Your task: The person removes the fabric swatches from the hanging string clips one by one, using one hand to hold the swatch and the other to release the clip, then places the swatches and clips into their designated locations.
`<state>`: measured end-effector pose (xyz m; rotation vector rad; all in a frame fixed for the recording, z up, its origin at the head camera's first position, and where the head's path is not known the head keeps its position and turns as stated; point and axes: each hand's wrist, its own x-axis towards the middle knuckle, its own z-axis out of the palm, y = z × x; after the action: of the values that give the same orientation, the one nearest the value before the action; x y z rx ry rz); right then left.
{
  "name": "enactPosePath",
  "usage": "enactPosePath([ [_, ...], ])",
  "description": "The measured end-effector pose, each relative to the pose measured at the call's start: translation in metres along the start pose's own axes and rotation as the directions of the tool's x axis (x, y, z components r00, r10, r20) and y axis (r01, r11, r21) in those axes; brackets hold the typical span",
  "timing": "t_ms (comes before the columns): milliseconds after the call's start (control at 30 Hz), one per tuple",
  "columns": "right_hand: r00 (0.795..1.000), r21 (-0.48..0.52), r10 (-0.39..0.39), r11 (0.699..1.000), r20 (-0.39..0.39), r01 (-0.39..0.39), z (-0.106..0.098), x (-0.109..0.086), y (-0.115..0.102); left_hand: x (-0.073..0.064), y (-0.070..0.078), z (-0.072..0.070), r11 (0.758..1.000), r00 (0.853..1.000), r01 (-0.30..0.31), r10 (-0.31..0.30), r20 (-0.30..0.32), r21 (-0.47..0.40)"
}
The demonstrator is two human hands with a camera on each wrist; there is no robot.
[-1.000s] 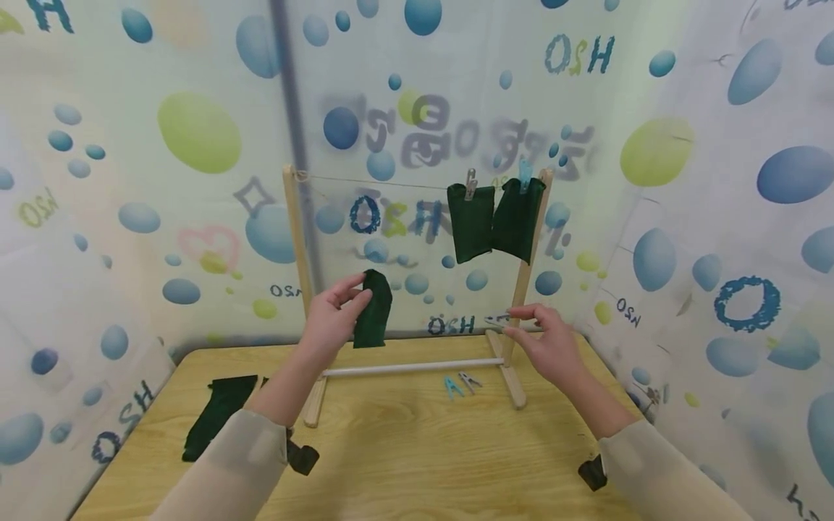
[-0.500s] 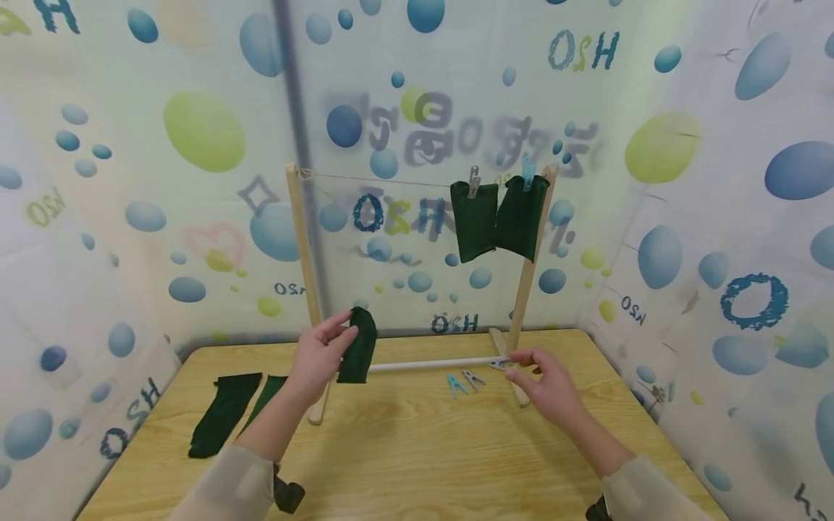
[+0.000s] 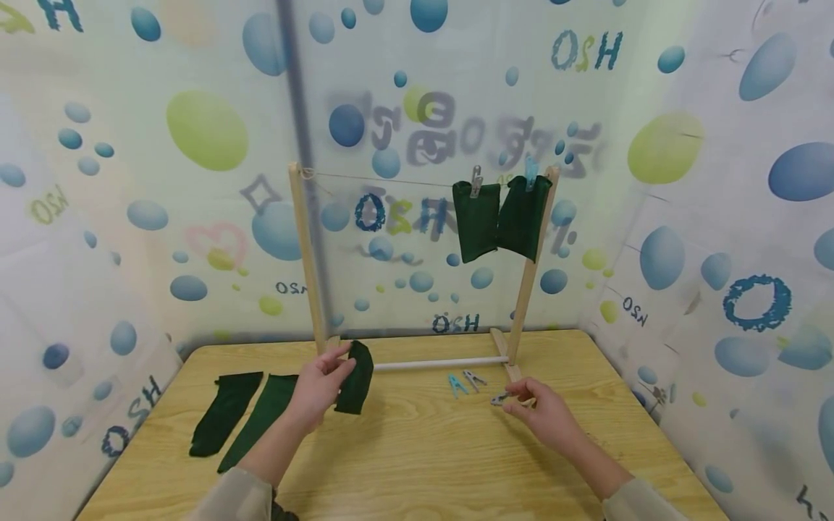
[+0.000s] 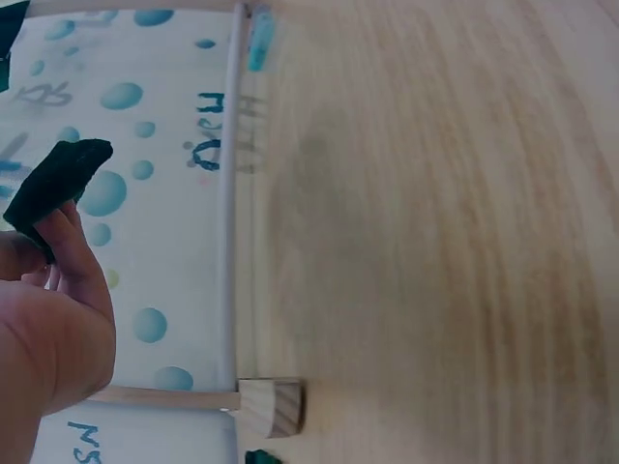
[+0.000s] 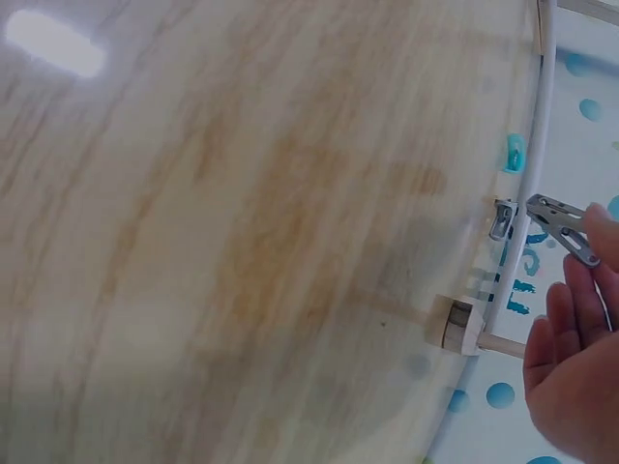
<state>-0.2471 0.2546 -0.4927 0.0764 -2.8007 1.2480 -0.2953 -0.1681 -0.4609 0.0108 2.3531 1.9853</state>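
My left hand (image 3: pixel 319 387) pinches a small dark green cloth (image 3: pixel 355 378) by its upper end; the cloth hangs down in front of the rack's left foot. In the left wrist view the same cloth (image 4: pixel 60 184) juts out past my fingertips. On the right, my right hand (image 3: pixel 544 412) holds a grey clothespin (image 3: pixel 499 399) between thumb and fingers, low over the table. The right wrist view shows this clothespin (image 5: pixel 566 228) pointing away from my fingers. A blue clothespin (image 3: pixel 457 386) and a grey one (image 3: pixel 474 380) lie on the table near the white bar.
A wooden rack (image 3: pixel 306 253) with a string (image 3: pixel 384 179) stands at the back. Two green cloths hang at its right end, under a grey clothespin (image 3: pixel 476 181) and a blue clothespin (image 3: pixel 531 174). Two more green cloths (image 3: pixel 226 412) lie at the table's left.
Both hands have come down toward the table, the left with the green cloth and the right with the grey clothespin. The left hand has also shifted slightly left.
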Motion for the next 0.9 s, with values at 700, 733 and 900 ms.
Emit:
enactPosePath([
  [700, 0.991, -0.015, 0.129, 0.992, 0.041, -0.129, 0.014, -0.008, 0.016, -0.004, -0.039, 0.021, 0.998, 0.998, 0.048, -0.049, 0.033, 0.032],
  [733, 0.991, -0.021, 0.123, 0.992, 0.044, -0.122, 0.015, -0.009, 0.016, -0.004, -0.040, 0.022, 0.998, 0.998, 0.049, -0.051, 0.030, 0.038],
  [900, 0.991, -0.050, 0.119, 0.992, 0.056, -0.117, 0.016, -0.008, 0.015, -0.005, -0.042, 0.026, 0.993, 0.998, 0.063, -0.064, 0.001, 0.102],
])
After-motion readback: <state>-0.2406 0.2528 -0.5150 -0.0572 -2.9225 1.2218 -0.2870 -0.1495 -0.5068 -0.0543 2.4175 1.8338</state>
